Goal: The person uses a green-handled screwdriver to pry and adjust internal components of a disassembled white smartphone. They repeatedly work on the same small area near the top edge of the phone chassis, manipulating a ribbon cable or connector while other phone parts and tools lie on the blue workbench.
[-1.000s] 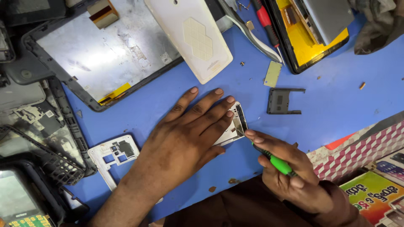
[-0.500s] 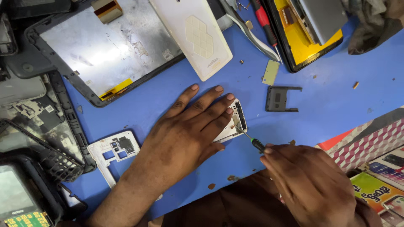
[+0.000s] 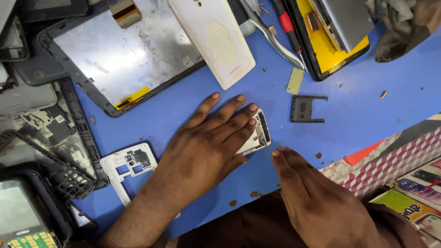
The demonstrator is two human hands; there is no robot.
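a small white phone part is pinned flat against the blue work surface by the left hand, whose fingers are spread across it, presumably so that it is kept from sliding while it is worked on. only the part's right end, with a dark slot in it, is left uncovered beyond the fingertips. the thin metal tip of a screwdriver is set against that exposed edge by the right hand, which is closed round the tool just below and to the right of the part; the handle is hidden inside the hand. most of the part is concealed under the left palm, so its full shape cannot be made out. a white frame lies near the left wrist, a dark card tray just beyond the fingertips, and a white back cover further up. the large dismantled tablet is cut off at the top.
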